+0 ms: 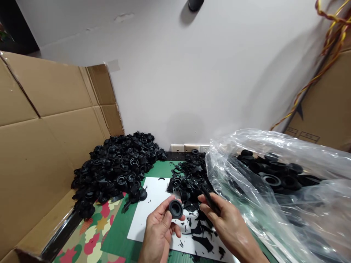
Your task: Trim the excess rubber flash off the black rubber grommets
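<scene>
Between the thumb and fingers of my left hand is a round black rubber part, its ringed open end facing me. My right hand, just to the right, is closed around a slim black tool; its kind I cannot make out. The two hands are apart. Below them lies a white sheet strewn with black rubber scraps. Beyond my right hand is a heap of black trimmings and parts.
A large pile of black ribbed rubber parts leans toward a cardboard wall on the left. At right, a clear plastic bag holds black rubber parts. Wall sockets sit behind the green mat. Twisted wires hang at right.
</scene>
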`<state>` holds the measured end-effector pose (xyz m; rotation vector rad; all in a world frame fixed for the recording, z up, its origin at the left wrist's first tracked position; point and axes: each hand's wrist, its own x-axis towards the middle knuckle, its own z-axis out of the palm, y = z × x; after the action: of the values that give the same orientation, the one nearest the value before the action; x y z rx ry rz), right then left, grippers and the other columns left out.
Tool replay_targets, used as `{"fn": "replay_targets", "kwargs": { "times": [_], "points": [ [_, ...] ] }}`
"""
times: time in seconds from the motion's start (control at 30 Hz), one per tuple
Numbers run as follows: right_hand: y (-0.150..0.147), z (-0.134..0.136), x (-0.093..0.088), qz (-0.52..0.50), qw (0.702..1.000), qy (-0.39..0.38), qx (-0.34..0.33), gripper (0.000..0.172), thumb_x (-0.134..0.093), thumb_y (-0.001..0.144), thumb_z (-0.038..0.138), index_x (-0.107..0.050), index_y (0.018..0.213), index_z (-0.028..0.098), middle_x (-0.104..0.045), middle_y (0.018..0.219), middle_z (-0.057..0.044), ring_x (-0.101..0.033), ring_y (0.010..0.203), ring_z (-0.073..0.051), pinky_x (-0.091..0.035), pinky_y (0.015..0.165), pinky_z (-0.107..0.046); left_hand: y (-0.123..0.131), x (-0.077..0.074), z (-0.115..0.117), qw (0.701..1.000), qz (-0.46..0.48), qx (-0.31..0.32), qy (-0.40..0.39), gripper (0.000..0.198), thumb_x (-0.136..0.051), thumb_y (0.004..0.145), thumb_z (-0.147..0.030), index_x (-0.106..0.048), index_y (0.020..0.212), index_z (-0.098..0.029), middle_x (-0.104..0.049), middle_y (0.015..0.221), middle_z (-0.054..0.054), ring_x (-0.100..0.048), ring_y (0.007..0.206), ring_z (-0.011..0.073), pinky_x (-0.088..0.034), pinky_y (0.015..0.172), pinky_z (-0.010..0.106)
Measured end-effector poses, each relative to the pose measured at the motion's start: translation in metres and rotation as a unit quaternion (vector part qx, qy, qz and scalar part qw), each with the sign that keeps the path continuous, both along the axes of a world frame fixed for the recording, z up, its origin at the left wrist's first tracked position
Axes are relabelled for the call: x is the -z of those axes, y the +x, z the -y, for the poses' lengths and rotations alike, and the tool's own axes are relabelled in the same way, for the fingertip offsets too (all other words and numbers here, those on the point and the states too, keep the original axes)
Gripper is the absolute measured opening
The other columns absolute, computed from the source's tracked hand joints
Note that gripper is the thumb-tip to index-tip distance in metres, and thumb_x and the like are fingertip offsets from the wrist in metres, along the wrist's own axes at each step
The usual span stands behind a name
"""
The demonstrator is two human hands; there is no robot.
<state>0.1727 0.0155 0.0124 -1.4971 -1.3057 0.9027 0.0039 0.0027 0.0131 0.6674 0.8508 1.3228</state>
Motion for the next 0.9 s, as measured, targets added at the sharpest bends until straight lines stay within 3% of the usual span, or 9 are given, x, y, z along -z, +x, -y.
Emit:
{"fn": "replay_targets", "kwargs": {
  "times": [0.1,0.27,0.43,0.57,0.7,0.83,0.9],
  "points": [
    [-0.001,0.003,-0.004,-0.007,1.0,-0.004,-0.012,0.023,-0.052,0.068,0.039,-0.063,0.069,0.019,-0.066,0.061,-0.004,-0.06,0.061,-0.023,-0.044,0.058,-0.032,0.002,-0.002,0.002,1.0,-0.015,0.001,0.009,0.039,-0.082,0.061,-0.03,-0.076,0.097,-0.016,-0.069,0.101,0.014,-0.059,0.067,0.0168,-0.042,0.045,0.022],
    [0.001,0.009,-0.004,-0.043,0.998,-0.001,-0.048,0.024,-0.053,0.072,0.041,-0.058,0.064,0.019,-0.055,0.057,0.0,-0.051,0.056,-0.018,-0.037,0.053,-0.028,0.004,0.006,0.004,0.997,-0.072,-0.018,0.036,0.042,-0.082,0.06,-0.027,-0.074,0.1,-0.015,-0.072,0.096,0.014,-0.058,0.064,0.0155,-0.042,0.044,0.019],
    [0.002,0.018,0.0,-0.075,0.995,-0.014,-0.069,0.028,-0.056,0.072,0.044,-0.062,0.067,0.017,-0.057,0.057,0.0,-0.053,0.057,-0.018,-0.039,0.054,-0.027,0.01,0.005,0.006,0.988,-0.128,-0.056,0.064,0.043,-0.082,0.055,-0.013,-0.075,0.097,-0.016,-0.073,0.093,0.013,-0.064,0.084,0.0234,-0.051,0.063,0.024],
    [-0.002,0.025,0.005,-0.083,0.993,-0.016,-0.08,0.031,-0.057,0.073,0.046,-0.062,0.066,0.016,-0.057,0.057,0.0,-0.053,0.057,-0.018,-0.039,0.054,-0.026,0.018,-0.001,0.012,0.986,-0.143,-0.06,0.065,0.044,-0.078,0.051,-0.002,-0.076,0.092,-0.017,-0.073,0.086,0.009,-0.064,0.07,0.0188,-0.052,0.06,0.024],
    [-0.006,0.031,0.006,-0.121,0.99,-0.012,-0.07,0.032,-0.058,0.073,0.048,-0.061,0.063,0.017,-0.056,0.056,0.001,-0.051,0.054,-0.016,-0.038,0.051,-0.025,0.021,0.002,0.018,0.981,-0.166,-0.066,0.075,0.049,-0.072,0.052,0.004,-0.075,0.096,-0.018,-0.072,0.088,0.007,-0.059,0.06,0.0134,-0.049,0.055,0.022],
    [-0.008,0.034,0.003,-0.129,0.987,-0.021,-0.091,0.032,-0.06,0.072,0.046,-0.062,0.06,0.016,-0.057,0.054,0.001,-0.049,0.052,-0.015,-0.038,0.051,-0.025,0.022,0.003,0.022,0.977,-0.179,-0.082,0.078,0.053,-0.072,0.049,0.006,-0.075,0.096,-0.02,-0.072,0.086,0.005,-0.059,0.062,0.0137,-0.049,0.058,0.021],
    [-0.009,0.035,0.004,-0.129,0.986,-0.023,-0.105,0.033,-0.06,0.073,0.045,-0.062,0.059,0.016,-0.058,0.053,0.0,-0.05,0.053,-0.016,-0.038,0.051,-0.025,0.021,0.001,0.022,0.984,-0.151,-0.061,0.071,0.048,-0.076,0.051,0.001,-0.076,0.095,-0.019,-0.071,0.085,0.005,-0.059,0.064,0.0145,-0.049,0.054,0.021]
  ]
}}
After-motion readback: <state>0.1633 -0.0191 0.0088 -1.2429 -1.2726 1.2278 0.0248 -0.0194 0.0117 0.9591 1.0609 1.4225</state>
